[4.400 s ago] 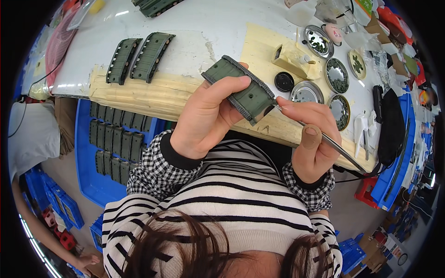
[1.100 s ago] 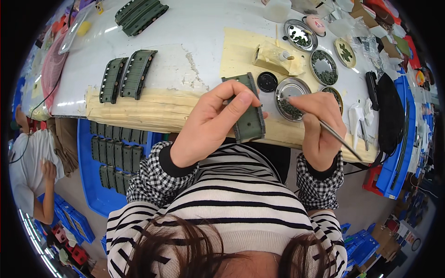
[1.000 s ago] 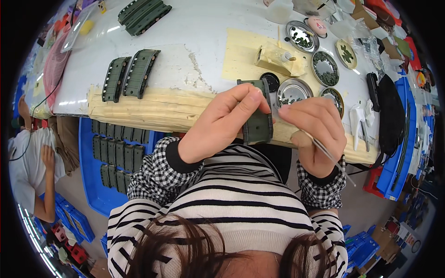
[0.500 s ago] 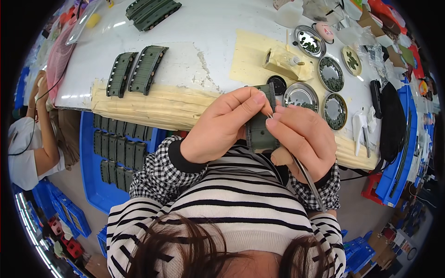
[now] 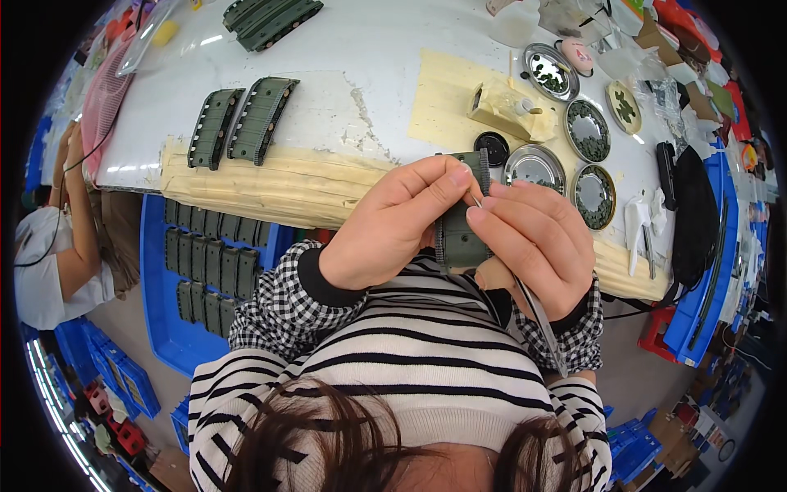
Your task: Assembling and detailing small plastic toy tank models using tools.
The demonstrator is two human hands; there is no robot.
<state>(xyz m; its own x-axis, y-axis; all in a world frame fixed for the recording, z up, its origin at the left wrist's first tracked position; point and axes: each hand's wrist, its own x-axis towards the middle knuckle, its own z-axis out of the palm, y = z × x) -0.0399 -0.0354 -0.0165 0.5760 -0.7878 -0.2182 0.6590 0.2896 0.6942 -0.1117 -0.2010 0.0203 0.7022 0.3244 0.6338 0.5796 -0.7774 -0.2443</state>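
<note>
In front of my chest a curved dark green plastic panel (image 5: 463, 234) with toothed long edges is held by my left hand (image 5: 393, 221), thumb and index finger pinched over its upper part. My right hand (image 5: 548, 238) is closed around metal tweezers (image 5: 543, 328), whose rear end sticks out below the palm. The tweezer tips meet the left fingertips at the panel; any small part between them is too small to make out. A tan covering wraps one right fingertip (image 5: 494, 275).
Two similar green panels (image 5: 261, 123) lie on the white table at left, and a stack (image 5: 270, 20) lies farther back. Metal dishes (image 5: 586, 131) of small green pieces stand at right beside a tape-covered block (image 5: 508, 111). A blue crate (image 5: 160, 316) holds several panels. Another person (image 5: 61, 262) sits at left.
Both hands keep their hold on the panel and tweezers. The right fingers and tweezers have shifted very slightly at the panel; the table scene has barely moved in view.
</note>
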